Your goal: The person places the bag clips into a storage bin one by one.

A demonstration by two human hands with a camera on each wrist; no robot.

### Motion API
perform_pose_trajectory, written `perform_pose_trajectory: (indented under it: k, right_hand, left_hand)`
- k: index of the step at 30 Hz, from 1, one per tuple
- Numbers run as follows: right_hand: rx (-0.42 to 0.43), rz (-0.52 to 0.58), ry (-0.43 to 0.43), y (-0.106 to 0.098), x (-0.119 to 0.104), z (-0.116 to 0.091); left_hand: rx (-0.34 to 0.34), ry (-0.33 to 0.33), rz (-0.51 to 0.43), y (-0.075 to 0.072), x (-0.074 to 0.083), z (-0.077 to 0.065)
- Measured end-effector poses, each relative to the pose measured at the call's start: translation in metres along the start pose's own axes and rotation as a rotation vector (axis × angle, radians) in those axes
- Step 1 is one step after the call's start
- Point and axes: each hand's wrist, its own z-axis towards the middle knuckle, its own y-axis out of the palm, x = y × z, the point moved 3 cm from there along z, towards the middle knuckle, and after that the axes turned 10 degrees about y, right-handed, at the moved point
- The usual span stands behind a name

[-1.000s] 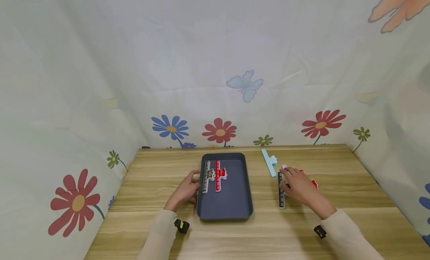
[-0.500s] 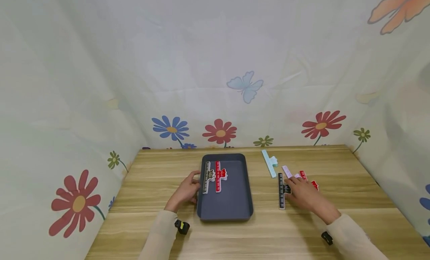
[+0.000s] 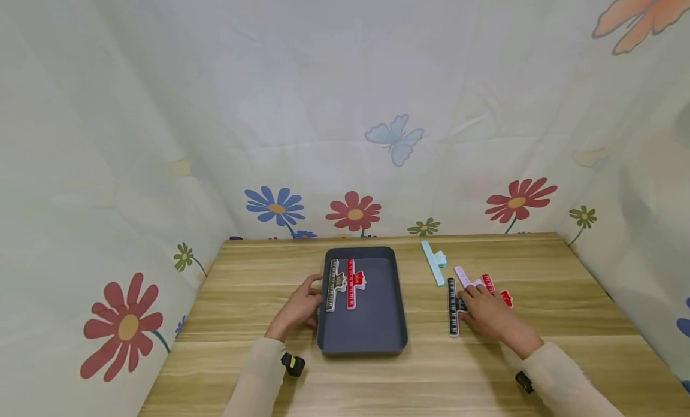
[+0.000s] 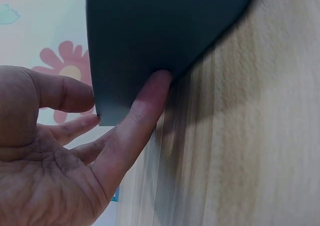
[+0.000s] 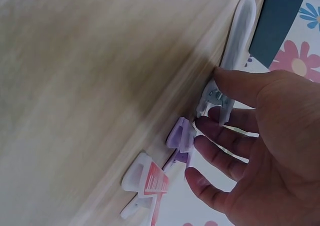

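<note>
My left hand [image 3: 297,308] rests at the left wall of a dark grey tray [image 3: 372,334]. In the left wrist view its thumb presses the tray's outer wall [image 4: 135,40], and a fingertip meets the edge. On the table right of the tray lies a black clip [image 3: 452,309] printed with piano keys. My right hand [image 3: 489,315] pinches its handle; the right wrist view shows the thumb on one side of the clip [image 5: 239,33] and fingers on the other. Beside the right hand are a purple clip [image 3: 463,277] and a red clip [image 3: 507,298], both partly covered.
Inside the tray lie another black clip [image 3: 332,288] and a red clip [image 3: 351,288], side by side in its upper left. A light-blue clip [image 3: 433,263] lies farther back on the wooden table [image 3: 420,381]. A flowered cloth [image 3: 302,117] hangs behind the table.
My right hand has shifted right and back from over the black clip's bar to its handle, uncovering the bar and part of the purple clip. The left hand and tray keep their places.
</note>
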Motion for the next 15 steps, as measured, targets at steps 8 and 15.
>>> perform_pose_trajectory:
  k: [8, 15]
  right_hand:
    - [0.026, -0.039, -0.011, 0.0019, -0.0035, 0.0005]
    - [0.057, -0.027, -0.008, 0.0029, -0.0058, -0.0009]
  left_hand:
    - [0.001, -0.004, -0.002, -0.0008, 0.0001, 0.0001]
    - [-0.002, 0.007, 0.003, -0.0006, 0.0008, -0.0008]
